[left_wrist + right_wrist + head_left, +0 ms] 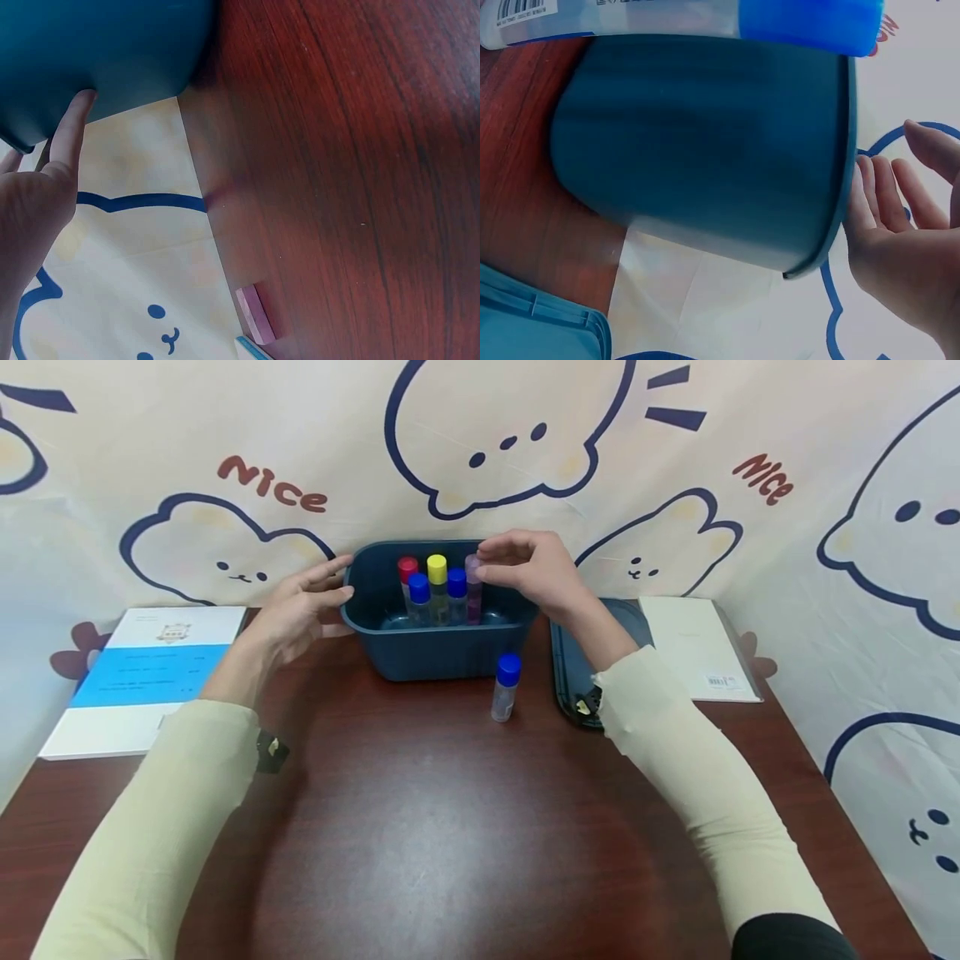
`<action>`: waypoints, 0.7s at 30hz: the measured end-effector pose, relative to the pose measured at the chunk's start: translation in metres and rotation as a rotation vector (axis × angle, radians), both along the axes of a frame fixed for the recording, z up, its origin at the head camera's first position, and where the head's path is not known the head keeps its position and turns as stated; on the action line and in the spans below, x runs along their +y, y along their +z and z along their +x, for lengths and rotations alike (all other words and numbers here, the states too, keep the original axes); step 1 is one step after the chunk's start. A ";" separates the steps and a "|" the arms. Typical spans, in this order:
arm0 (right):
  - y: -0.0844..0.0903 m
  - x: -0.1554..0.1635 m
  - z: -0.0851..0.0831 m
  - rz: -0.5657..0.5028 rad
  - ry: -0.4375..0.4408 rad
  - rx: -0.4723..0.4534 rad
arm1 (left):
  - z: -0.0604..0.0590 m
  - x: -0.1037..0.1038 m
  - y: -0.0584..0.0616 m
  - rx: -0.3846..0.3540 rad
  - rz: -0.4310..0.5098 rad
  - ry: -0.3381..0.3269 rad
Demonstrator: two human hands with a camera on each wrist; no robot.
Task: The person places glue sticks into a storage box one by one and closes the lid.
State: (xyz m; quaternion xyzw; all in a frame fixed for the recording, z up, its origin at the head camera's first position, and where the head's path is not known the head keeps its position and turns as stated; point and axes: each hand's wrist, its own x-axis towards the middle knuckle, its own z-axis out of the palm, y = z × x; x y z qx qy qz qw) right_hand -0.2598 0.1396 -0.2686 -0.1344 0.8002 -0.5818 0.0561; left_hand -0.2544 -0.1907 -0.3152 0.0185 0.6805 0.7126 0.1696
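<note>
A dark blue tub (442, 652) stands at the back of the brown table and holds several upright capped vials. Their caps are red (407, 567), yellow (437, 568), blue (419, 587) and purple (472, 564). My right hand (486, 560) hovers over the tub's right side, fingertips at the purple cap. In the right wrist view the right hand (889, 187) has loose fingers beyond the tub (705, 142), with nothing between them. My left hand (300, 610) lies flat against the tub's left wall; its fingers (71, 127) touch the tub (97, 52). A blue-capped vial (506, 687) stands alone in front of the tub.
A dark blue lid (573, 668) lies to the right of the tub, with a white booklet (697, 647) beyond it. A blue and white sheet (142, 681) covers the table's left corner. A cartoon-print cloth (480, 443) hangs behind the table.
</note>
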 end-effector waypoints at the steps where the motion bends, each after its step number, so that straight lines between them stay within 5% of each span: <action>1: 0.000 0.002 0.002 -0.003 0.005 0.002 | 0.000 0.000 0.000 0.003 -0.007 -0.003; 21: -0.019 0.036 0.033 -0.074 0.165 0.066 | 0.001 0.000 -0.002 0.010 -0.016 -0.001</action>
